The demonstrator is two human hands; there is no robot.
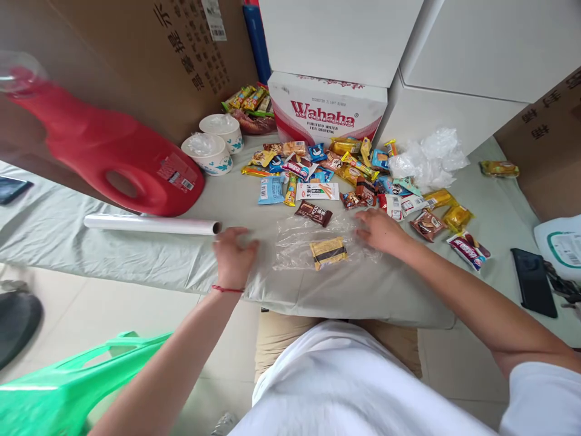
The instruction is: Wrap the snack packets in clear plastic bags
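closest in, a white shirt [345, 387] and a green plastic bag [68, 387] down by the floor, then both forearms going out over the tabletop [385, 290] with its pale cloth cover.

left hand [233, 257] sits at the left edge of a sheet of clear cling film [299, 242]. its grip looks curled loosely, fingers pressing down on the film, not closed around anything as far as i can tell. right hand [379, 230] lies flat and spread open on the film's right edge, pinning it down.

in the middle of the film sits one yellow-and-brown wrapped snack [328, 252], lying flat between the two hands.

handling-wise, my guess: the film is feather light, floppy and clingy (it'll stick to itself the moment it folds), so corners or edges are the place to take hold, kept taut. the snack looks light with a slick crinkly wrapper, probably crushable, so pinch it gently by the sides.

just left, the film roll [152, 224] lies apart from the left hand. further back, a pile of assorted snacks [345, 172], two paper cups [215, 145], a red jug [113, 151], and a wahaha box [324, 112].
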